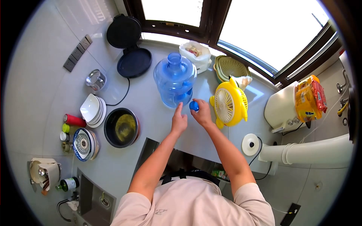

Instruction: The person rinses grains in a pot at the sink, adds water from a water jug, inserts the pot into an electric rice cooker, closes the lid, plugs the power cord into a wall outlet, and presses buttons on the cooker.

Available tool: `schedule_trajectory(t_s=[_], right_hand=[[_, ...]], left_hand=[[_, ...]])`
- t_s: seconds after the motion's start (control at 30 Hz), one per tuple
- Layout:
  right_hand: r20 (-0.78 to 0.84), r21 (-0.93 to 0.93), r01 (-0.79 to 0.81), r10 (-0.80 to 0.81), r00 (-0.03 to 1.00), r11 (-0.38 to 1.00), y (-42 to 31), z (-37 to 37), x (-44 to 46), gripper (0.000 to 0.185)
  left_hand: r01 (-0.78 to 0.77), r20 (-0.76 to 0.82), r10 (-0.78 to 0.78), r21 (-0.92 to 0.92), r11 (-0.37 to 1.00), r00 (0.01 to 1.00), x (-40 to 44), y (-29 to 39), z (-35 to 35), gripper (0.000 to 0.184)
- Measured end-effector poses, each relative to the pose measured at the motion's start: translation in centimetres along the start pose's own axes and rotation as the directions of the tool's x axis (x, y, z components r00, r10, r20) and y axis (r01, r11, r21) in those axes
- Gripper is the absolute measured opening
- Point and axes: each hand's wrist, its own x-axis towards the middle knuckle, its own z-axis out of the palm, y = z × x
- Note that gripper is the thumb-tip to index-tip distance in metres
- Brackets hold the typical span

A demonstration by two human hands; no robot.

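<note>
A large clear-blue water jug (171, 84) stands upright on the grey counter. Just in front of its base, my right hand (203, 115) is closed on a small round blue cap (194, 106). My left hand (179, 121) points its index finger towards the foot of the jug, the other fingers curled in. I see nothing held in it, and whether the fingertip touches the jug I cannot tell. Close to the right of my right hand is a yellow fan (230, 103) with a white grille.
On the left are a dark inner pot (121, 128), stacked white bowls (91, 108), patterned plates (83, 144) and an open electric griddle (134, 62). A white plastic bag (196, 56) and green baskets (230, 67) stand by the window. A sink (92, 199) lies lower left.
</note>
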Motion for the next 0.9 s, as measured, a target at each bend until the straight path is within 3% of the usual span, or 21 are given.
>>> schedule_trajectory(t_s=[0.13,0.2,0.3,0.37,0.4,0.6,0.73,0.9], right_hand=[[-0.098,0.078,0.053,-0.045,0.994,0.996,-6.6,-5.6,4.3,0.05],[-0.158,0.067,0.175,-0.163,0.974,0.982,-9.4,-7.5,7.0,0.049],[-0.186,0.011,0.289,-0.282,0.941,0.957,-13.0,-9.2,10.8,0.05],[-0.18,-0.01,0.356,-0.352,0.919,0.934,-14.8,-9.1,13.4,0.048],[-0.175,0.071,0.355,-0.338,0.925,0.932,-15.2,-8.5,14.6,0.046],[-0.001,-0.007,0.336,-0.336,0.942,0.942,-16.8,-7.0,18.9,0.046],[0.129,-0.024,0.361,-0.355,0.926,0.932,-16.4,-7.0,19.5,0.046],[0.178,-0.023,0.385,-0.375,0.91,0.923,-16.1,-7.0,20.2,0.045]], left_hand=[[-0.217,-0.119,0.221,0.045,0.975,0.968,-0.8,8.5,-2.4,0.061],[-0.284,-0.212,0.305,0.125,0.951,0.928,0.2,11.5,-4.1,0.059],[-0.286,-0.327,0.434,0.413,0.864,0.839,4.2,13.1,-5.9,0.057],[-0.322,-0.285,0.502,0.497,0.806,0.817,7.3,13.3,-7.0,0.058],[-0.336,-0.261,0.532,0.539,0.772,0.806,8.5,13.2,-7.4,0.058],[-0.256,-0.133,0.423,0.625,0.737,0.896,11.8,12.9,-7.5,0.06],[-0.242,-0.117,0.401,0.636,0.733,0.908,11.5,13.0,-7.2,0.063],[-0.23,-0.098,0.387,0.662,0.713,0.917,11.0,13.0,-7.5,0.065]])
